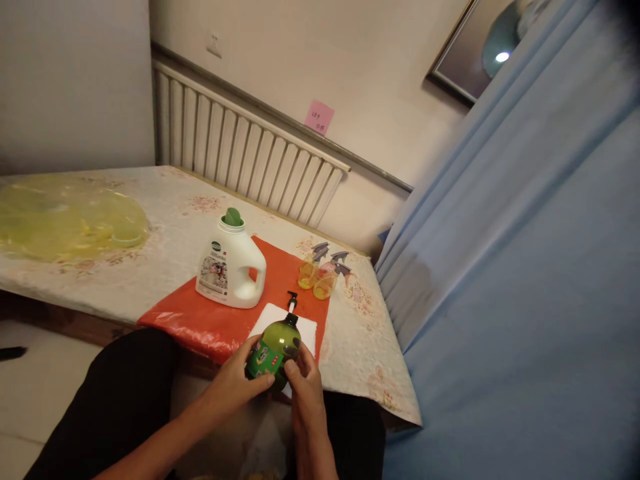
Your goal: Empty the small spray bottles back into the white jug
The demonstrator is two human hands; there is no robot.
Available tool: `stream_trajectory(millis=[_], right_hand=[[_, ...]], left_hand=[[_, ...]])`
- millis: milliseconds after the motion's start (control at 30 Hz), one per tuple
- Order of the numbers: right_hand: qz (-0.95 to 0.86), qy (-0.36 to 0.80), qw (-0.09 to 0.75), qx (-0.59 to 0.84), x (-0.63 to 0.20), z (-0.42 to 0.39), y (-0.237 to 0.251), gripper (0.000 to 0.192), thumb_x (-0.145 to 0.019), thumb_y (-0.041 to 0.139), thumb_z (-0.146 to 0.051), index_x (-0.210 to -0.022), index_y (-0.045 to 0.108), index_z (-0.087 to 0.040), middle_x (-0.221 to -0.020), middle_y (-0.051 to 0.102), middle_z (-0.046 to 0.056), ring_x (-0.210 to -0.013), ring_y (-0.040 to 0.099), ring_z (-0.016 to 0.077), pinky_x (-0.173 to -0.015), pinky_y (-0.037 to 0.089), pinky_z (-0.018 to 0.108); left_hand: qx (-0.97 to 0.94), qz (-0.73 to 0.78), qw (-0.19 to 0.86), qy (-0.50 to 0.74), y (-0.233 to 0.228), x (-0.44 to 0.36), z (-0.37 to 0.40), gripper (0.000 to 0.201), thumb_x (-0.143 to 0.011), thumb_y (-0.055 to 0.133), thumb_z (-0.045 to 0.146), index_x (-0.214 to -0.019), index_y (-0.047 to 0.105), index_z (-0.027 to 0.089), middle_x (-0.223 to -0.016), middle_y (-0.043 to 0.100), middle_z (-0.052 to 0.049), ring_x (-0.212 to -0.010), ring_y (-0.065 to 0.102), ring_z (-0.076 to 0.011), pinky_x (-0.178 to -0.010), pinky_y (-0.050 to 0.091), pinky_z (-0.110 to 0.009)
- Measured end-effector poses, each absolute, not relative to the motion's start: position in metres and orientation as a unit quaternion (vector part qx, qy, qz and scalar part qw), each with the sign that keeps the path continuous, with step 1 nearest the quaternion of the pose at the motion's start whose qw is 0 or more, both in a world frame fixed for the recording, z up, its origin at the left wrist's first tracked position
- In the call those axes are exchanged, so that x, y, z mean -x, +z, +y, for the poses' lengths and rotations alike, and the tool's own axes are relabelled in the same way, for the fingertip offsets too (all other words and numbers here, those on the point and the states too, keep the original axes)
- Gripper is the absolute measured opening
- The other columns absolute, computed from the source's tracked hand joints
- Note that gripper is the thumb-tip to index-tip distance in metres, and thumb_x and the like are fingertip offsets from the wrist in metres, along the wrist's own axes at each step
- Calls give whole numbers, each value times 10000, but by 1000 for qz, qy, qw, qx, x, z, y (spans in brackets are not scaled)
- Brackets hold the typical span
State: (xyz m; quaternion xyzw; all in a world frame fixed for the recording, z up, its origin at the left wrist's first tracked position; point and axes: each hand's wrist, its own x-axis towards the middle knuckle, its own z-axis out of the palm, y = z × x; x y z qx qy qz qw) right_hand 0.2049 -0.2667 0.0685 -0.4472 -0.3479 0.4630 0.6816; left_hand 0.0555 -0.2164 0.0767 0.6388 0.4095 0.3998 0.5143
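Note:
Between my two hands is a rounded green bottle (280, 341) with a green label and a black neck. My left hand (245, 373) wraps its left side, thumb across the front. On the other side my right hand (306, 383) grips it, thumb pressed near the label's edge. A black pump head (293, 300) with a pale stem shows just beyond the bottle's neck; I cannot tell whether it touches the neck. Behind the bottle lies a folded white cloth (306, 329) on a red plastic sheet (180, 319). A white jug (237, 260) with a green piece in its mouth stands on the sheet.
Several yellow spray bottles (326, 283) with grey triggers stand at the sheet's right. A yellowish transparent plastic item (65, 220) spreads over the left of the flowered tablecloth (173, 200). A radiator (240, 143) runs along the wall, and a blue curtain (525, 267) hangs at the right.

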Motion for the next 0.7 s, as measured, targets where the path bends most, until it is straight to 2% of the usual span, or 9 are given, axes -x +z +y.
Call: stream_trajectory(millis=[233, 400, 567, 700], right_hand=[[-354, 508, 665, 417, -201, -271, 79, 692, -697, 802, -376, -1314, 544, -200, -1256, 657, 107, -1195, 591, 298, -1022, 452, 447], [-372, 497, 667, 411, -197, -272, 84, 724, -668, 822, -352, -1312, 545, -174, -1258, 652, 117, -1177, 598, 295, -1036, 437, 448], [-390, 487, 661, 417, -197, -273, 86, 727, -675, 816, -332, -1326, 534, -171, -1261, 648, 119, -1176, 596, 294, -1030, 442, 443], [-390, 479, 654, 437, -196, -273, 88, 716, -683, 804, -332, -1329, 531, -182, -1254, 653, 108, -1177, 599, 297, -1020, 457, 444]], left_hand=[[-614, 337, 597, 392, 74, -52, -211, 697, -604, 737, 350, -1221, 465, 174, -1137, 671, -105, -1057, 624, -312, -883, 503, -403], [-629, 348, 571, 397, 76, -53, -210, 690, -566, 758, 378, -1170, 483, 188, -1071, 682, -79, -984, 639, -301, -839, 510, -406], [-655, 386, 518, 392, 79, -52, -212, 614, -609, 734, 353, -1152, 510, 175, -1047, 689, -72, -977, 640, -290, -840, 505, -402], [-656, 380, 520, 395, 80, -50, -213, 598, -618, 742, 335, -1153, 523, 184, -1065, 693, -64, -985, 645, -285, -850, 506, -400]])
